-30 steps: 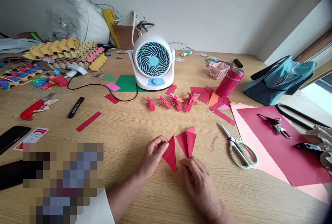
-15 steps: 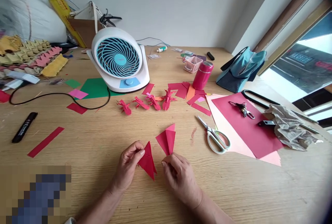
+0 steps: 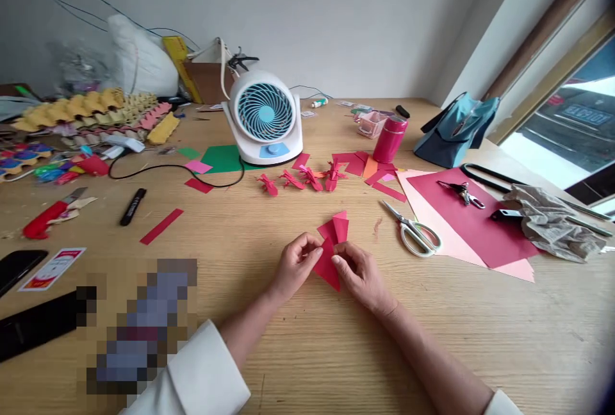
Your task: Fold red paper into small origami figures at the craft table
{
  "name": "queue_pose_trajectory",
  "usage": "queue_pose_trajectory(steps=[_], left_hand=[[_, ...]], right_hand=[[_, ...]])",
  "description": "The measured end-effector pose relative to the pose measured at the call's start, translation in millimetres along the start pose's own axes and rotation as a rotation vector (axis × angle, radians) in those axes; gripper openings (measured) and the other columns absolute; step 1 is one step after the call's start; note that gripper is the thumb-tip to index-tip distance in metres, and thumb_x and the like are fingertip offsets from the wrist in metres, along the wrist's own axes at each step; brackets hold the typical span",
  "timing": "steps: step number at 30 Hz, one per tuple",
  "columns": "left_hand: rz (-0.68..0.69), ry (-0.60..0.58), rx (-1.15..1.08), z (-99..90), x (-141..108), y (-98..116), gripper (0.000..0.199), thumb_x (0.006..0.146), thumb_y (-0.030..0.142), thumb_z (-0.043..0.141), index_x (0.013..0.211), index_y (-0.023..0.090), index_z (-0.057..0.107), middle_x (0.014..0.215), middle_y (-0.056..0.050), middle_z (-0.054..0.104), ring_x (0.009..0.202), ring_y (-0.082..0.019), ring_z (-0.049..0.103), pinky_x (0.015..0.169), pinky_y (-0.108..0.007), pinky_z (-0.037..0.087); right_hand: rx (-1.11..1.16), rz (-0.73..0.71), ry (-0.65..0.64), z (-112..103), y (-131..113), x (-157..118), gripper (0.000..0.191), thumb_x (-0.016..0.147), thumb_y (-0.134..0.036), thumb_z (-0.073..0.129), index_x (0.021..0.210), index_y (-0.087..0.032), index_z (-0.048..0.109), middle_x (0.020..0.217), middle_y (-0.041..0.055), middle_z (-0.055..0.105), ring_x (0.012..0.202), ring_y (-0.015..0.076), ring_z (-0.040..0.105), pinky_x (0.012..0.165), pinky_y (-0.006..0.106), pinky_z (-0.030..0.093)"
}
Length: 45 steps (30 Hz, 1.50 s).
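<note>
Between my two hands is a folded piece of red paper point(image 3: 327, 269), its lower tip pointing towards me. My left hand point(image 3: 296, 266) pinches its left edge between thumb and fingers. On the upper right edge, my right hand point(image 3: 362, 275) is closed with thumb and forefinger on the same paper. Just beyond the fingertips lies another folded red paper point(image 3: 336, 227), its near end hidden by the hands and the held piece. Farther off, several small red folded paper figures point(image 3: 311, 178) stand in a row. Scissors point(image 3: 416, 232) with white handles lie to the right.
A white and blue fan point(image 3: 266, 117) stands behind the figures. At right are large red paper sheets point(image 3: 480, 229) with keys on top, a pink flask point(image 3: 390, 139) and a blue bag point(image 3: 456, 130). A black marker point(image 3: 133, 207) and a red strip point(image 3: 162, 226) lie left.
My right hand has left the farther folded paper and come to the piece in my left hand. The hands are now close together. The view has turned left, showing more of the table there.
</note>
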<state>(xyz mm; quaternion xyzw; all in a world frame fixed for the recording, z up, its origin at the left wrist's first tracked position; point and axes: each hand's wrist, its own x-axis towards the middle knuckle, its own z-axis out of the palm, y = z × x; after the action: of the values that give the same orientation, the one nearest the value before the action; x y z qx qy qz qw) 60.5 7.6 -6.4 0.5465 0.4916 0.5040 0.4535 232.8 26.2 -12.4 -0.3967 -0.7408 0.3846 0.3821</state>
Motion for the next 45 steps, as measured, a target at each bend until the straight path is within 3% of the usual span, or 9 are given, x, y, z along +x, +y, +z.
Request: queue_pose_trajectory(steps=[4, 14, 19, 28, 35, 45], left_hand=[[0.063, 0.024, 0.033, 0.8, 0.6, -1.4, 0.015, 0.085, 0.029, 0.057, 0.078, 0.016, 0.055, 0.073, 0.001, 0.053, 0.068, -0.011, 0.045, 0.064, -0.022, 0.038], [-0.042, 0.063, -0.082, 1.9, 1.2, -5.8, 0.019, 0.082, 0.035, 0.057, 0.077, 0.019, 0.049, 0.063, 0.005, 0.043, 0.055, -0.008, 0.036, 0.05, -0.019, 0.032], [0.031, 0.045, -0.003, 0.7, 2.6, -5.0, 0.026, 0.084, 0.038, 0.058, 0.07, 0.017, 0.05, 0.066, 0.003, 0.044, 0.063, -0.01, 0.039, 0.06, -0.021, 0.036], [0.051, 0.085, 0.069, -1.6, 1.6, -4.3, 0.029, 0.086, 0.036, 0.054, 0.065, 0.018, 0.047, 0.062, 0.004, 0.036, 0.06, -0.01, 0.033, 0.057, -0.022, 0.031], [0.002, 0.111, 0.009, 0.2, 1.9, 0.1, 0.028, 0.084, 0.04, 0.056, 0.067, 0.018, 0.048, 0.063, 0.004, 0.041, 0.06, -0.01, 0.036, 0.057, -0.021, 0.033], [-0.047, 0.045, -0.053, -0.2, 3.8, -9.5, 0.029, 0.083, 0.044, 0.061, 0.077, 0.017, 0.054, 0.065, 0.005, 0.045, 0.05, -0.006, 0.037, 0.046, -0.02, 0.031]], right_hand=[[-0.018, 0.02, -0.019, 0.7, -1.8, -1.4, 0.036, 0.094, -0.044, 0.05, 0.071, -0.017, 0.056, 0.062, -0.0007, 0.05, 0.057, 0.0118, 0.042, 0.053, 0.024, 0.033], [-0.072, -0.008, -0.099, 0.7, -0.1, -2.5, 0.037, 0.093, -0.039, 0.05, 0.062, -0.019, 0.043, 0.057, -0.004, 0.039, 0.054, 0.0097, 0.035, 0.052, 0.024, 0.028], [-0.082, -0.055, -0.153, 2.1, -0.8, -3.2, 0.035, 0.092, -0.031, 0.05, 0.061, -0.021, 0.037, 0.056, -0.0052, 0.036, 0.052, 0.0094, 0.033, 0.052, 0.024, 0.027], [-0.099, -0.153, -0.277, 2.4, -0.2, -3.7, 0.031, 0.09, -0.023, 0.05, 0.062, -0.02, 0.036, 0.06, -0.0049, 0.038, 0.054, 0.0094, 0.036, 0.055, 0.024, 0.03], [-0.094, -0.148, -0.248, 3.0, -0.2, -3.7, 0.033, 0.09, -0.025, 0.051, 0.06, -0.02, 0.038, 0.058, -0.0048, 0.037, 0.054, 0.0096, 0.034, 0.053, 0.024, 0.03], [-0.08, -0.044, 0.004, 3.1, 3.7, -1.9, 0.039, 0.092, -0.036, 0.049, 0.06, -0.021, 0.035, 0.056, -0.0043, 0.036, 0.052, 0.0095, 0.033, 0.052, 0.024, 0.028]])
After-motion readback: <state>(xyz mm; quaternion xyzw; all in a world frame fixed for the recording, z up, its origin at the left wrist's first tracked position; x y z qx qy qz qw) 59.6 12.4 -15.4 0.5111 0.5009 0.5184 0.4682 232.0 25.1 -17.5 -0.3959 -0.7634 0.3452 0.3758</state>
